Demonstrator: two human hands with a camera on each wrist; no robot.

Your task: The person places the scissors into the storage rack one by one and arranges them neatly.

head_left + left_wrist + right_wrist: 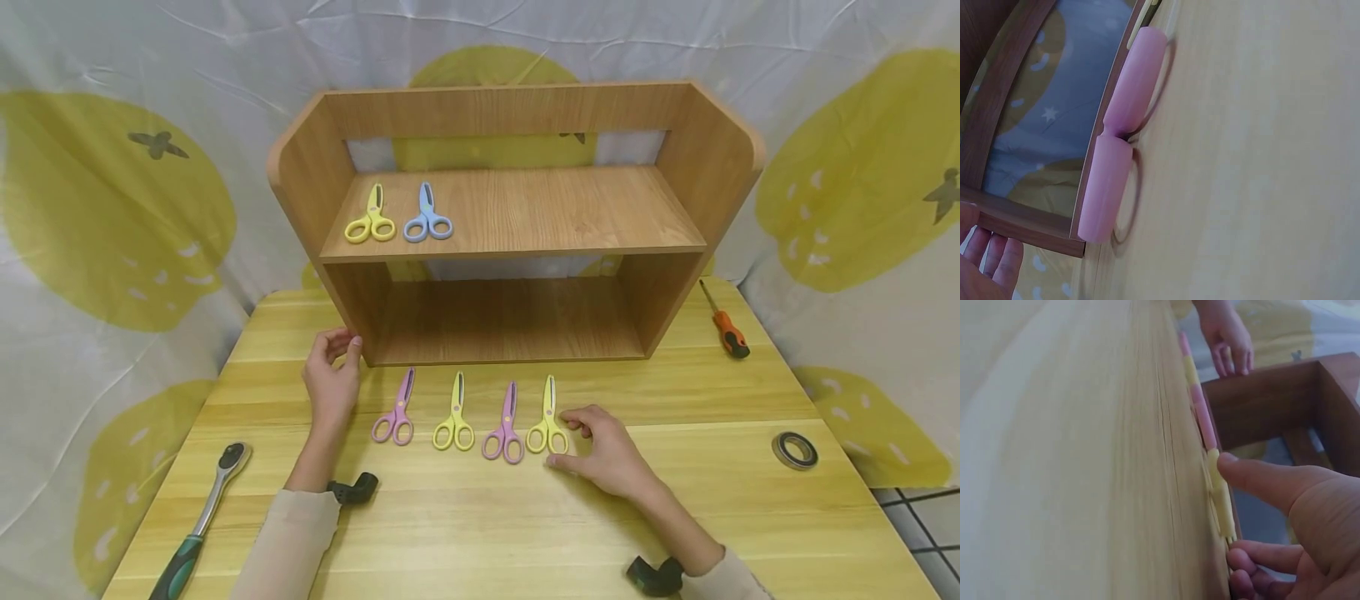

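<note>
My left hand [334, 380] rests its fingertips against the left side of a wooden shelf unit [517, 350], near its bottom front corner. On the tabletop before the shelf stand scissors in a row: pink scissors [400, 410], yellow scissors [454, 421], another pink pair [506, 427] and another yellow pair [548, 423]. Beside the rightmost yellow pair is my right hand [603, 454], thumb and fingers spread apart around the handle end. In the right wrist view its thumb [1266, 478] is close to the yellow handles [1222, 500]; whether they touch I cannot tell.
Yellow scissors [371, 218] and blue scissors [428, 217] lie on the upper shelf's left end. A green-handled ratchet wrench [202, 521] lies at the table's left, an orange screwdriver [726, 329] and a ring bearing [795, 451] at the right. A lemon-printed cloth [120, 208] hangs behind.
</note>
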